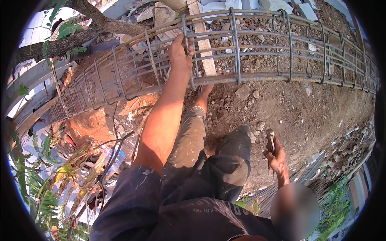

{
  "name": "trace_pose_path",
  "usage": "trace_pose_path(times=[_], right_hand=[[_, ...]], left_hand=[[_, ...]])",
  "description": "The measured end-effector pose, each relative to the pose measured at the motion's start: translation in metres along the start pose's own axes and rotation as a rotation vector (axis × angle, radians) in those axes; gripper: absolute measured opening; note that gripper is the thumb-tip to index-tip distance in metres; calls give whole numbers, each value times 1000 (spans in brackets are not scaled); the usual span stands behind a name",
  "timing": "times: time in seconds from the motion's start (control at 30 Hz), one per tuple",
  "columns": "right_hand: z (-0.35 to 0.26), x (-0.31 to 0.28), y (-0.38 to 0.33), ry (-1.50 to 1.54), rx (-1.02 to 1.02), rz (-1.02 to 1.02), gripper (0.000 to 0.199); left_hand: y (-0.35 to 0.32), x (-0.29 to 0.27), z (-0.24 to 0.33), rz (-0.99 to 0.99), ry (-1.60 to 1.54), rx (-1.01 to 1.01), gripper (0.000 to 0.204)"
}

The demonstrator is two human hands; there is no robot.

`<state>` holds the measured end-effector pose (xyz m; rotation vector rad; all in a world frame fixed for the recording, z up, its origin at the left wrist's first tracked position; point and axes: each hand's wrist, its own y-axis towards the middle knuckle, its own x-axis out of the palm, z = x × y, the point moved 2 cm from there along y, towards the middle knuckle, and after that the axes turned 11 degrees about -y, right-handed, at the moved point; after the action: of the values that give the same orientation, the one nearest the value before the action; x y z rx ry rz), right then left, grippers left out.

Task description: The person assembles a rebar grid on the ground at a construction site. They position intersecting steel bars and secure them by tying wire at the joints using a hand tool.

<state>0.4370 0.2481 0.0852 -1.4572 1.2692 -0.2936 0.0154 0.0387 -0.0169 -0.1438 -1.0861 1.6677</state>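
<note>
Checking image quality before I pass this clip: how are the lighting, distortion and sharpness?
Head view: hard sunlight, deep shadows on the dirt ground; fisheye bends the rebar cage into an arc; black vignette at the rim; left hand on the cage is sharp, right hand with a small tool slightly soft.

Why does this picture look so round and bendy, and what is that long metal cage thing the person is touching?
The picture comes from a small wide camera worn on the person's head, looking down, so straight lines curve near the edge. The long cage is made of steel bars tied into a frame, lying over stony dirt ground. The person's left hand grips one of its bars. The right hand, lower down by the knee, holds a small metal tool; I cannot tell which kind. A wooden plank lies behind the cage.
</note>
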Motion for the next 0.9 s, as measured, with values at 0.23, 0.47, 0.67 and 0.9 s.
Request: trace_pose_path(times=[0.23, 0.47, 0.67, 0.9], right_hand=[[-158, -109, 15, -19, -150, -320, 43], [-343, -178, 117, -865, -436, -64, 70], [-396, -173, 170, -1341, -447, -102, 79], [-442, -152, 179, -1461, -157, -414, 75]], left_hand=[[-11, 6, -9, 23, -65, -12, 18], [-17, 7, -5, 107, -173, 31, 29], [-16, 13, -10, 56, -163, -47, 26], [-22, 9, -6, 80, -153, -73, 27]])
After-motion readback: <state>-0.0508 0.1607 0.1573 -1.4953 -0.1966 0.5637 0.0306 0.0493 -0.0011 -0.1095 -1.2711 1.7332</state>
